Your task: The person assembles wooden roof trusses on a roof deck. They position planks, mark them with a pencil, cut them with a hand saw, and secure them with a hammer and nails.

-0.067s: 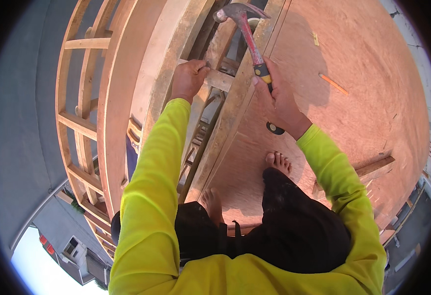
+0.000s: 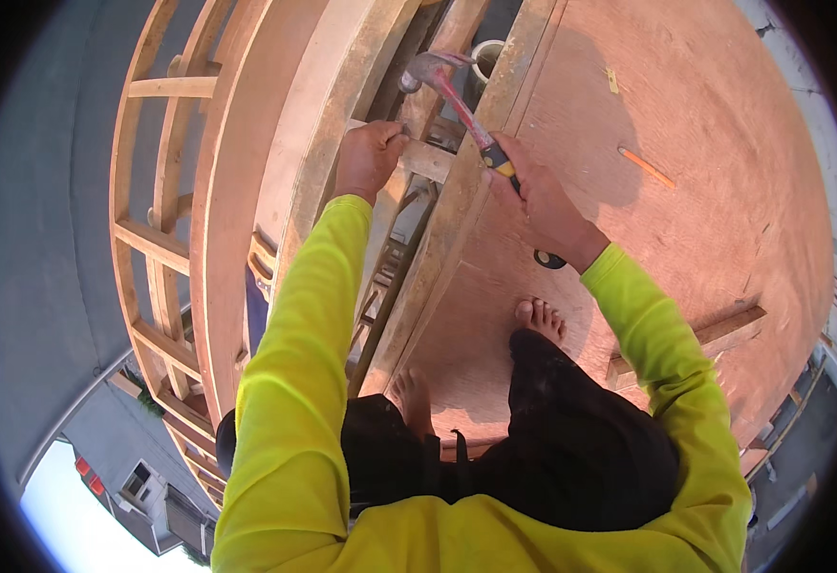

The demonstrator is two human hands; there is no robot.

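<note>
My right hand [image 2: 545,208] is closed round the black and yellow grip of a claw hammer [image 2: 459,105]. The hammer's worn red handle slants up to the left, and its metal head is above and a little right of my left hand [image 2: 369,158]. The fingers of that hand are pinched together at the left end of a short wooden crosspiece [image 2: 428,160]. A tiny dark bit shows at the fingertips, too small to name. The crosspiece spans the gap between two long wooden beams.
My bare feet rest by the reddish plywood sheet [image 2: 686,277], where a orange pencil [image 2: 646,166] and a small yellow piece [image 2: 611,80] lie. A wood offcut [image 2: 724,332] is at the right. Slatted framing [image 2: 156,244] and a handsaw handle [image 2: 262,256] are on the left. The gap between beams opens downward.
The hammer has come down and left, its head now closer to my left hand. My right hand has shifted slightly lower; the left has stayed nearly still.
</note>
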